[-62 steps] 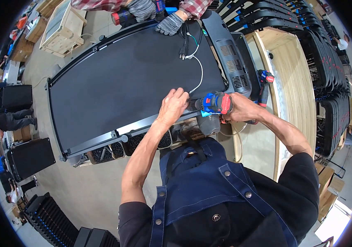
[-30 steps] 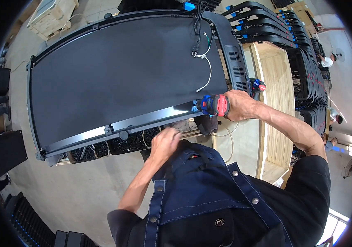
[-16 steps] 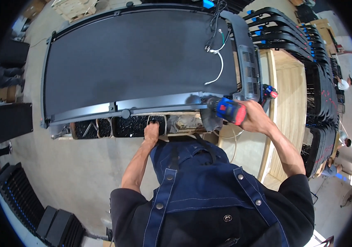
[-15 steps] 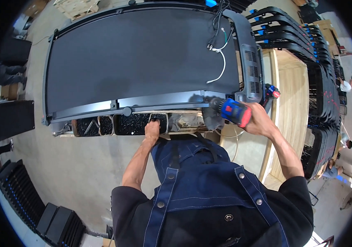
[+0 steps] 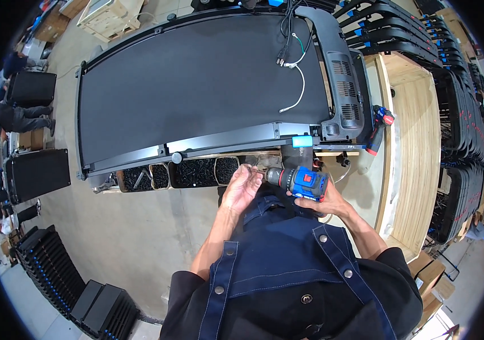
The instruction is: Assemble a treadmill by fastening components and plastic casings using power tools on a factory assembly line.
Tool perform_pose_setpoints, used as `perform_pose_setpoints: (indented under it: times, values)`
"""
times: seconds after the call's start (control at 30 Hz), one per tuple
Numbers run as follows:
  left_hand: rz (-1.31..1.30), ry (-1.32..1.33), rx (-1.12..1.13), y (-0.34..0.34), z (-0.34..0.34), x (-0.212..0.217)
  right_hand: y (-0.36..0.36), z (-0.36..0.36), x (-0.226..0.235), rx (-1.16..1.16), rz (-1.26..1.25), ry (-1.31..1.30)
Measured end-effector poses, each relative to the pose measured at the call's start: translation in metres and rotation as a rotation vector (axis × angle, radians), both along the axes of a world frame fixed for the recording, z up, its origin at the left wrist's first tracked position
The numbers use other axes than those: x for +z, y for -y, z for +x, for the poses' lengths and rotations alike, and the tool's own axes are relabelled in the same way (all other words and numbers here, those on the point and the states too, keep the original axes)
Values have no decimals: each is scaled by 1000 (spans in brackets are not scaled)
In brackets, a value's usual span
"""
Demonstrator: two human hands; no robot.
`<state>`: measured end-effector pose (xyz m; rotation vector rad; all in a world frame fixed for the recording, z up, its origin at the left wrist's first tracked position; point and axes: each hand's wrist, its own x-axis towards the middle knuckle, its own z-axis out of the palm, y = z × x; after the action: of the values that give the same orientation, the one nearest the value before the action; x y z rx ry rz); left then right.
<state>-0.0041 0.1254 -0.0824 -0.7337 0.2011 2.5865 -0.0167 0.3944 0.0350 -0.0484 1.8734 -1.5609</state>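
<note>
My right hand (image 5: pixel 334 202) is closed around a blue, black and red cordless drill (image 5: pixel 306 183), held in front of my apron with its chuck toward the left. My left hand (image 5: pixel 242 188) is at the chuck's front end. Its fingertips are pinched together there, and what they hold is too small to make out. Just beyond both hands lies a treadmill (image 5: pixel 196 73) with a wide black belt and a metallic side rail. Below the rail's near edge stand bins (image 5: pixel 195 171) of small black screws, left of the drill.
A second cordless drill (image 5: pixel 379 127) sits by the treadmill's right end, beside an open wooden crate (image 5: pixel 412 153). Loose cables (image 5: pixel 296 65) lie on the belt. Stacked black frames (image 5: pixel 451 113) stand at the right, black panels (image 5: pixel 49 266) at the lower left. Other people (image 5: pixel 18 119) are at the far left.
My left hand has left the screw bin and come to the drill's front. My right hand has drawn the drill back from the rail toward me, turning its chuck left.
</note>
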Motion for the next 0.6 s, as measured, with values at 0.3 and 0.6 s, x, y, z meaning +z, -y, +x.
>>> perform_pose_setpoints:
  times: [0.3,0.6]
  values:
    - [-1,-124,-47,-2,-8,18,2,6,13,-111,-166,131]
    - [-368,-252,-157,-8,-21,40,0,16,19,-176,-118,100]
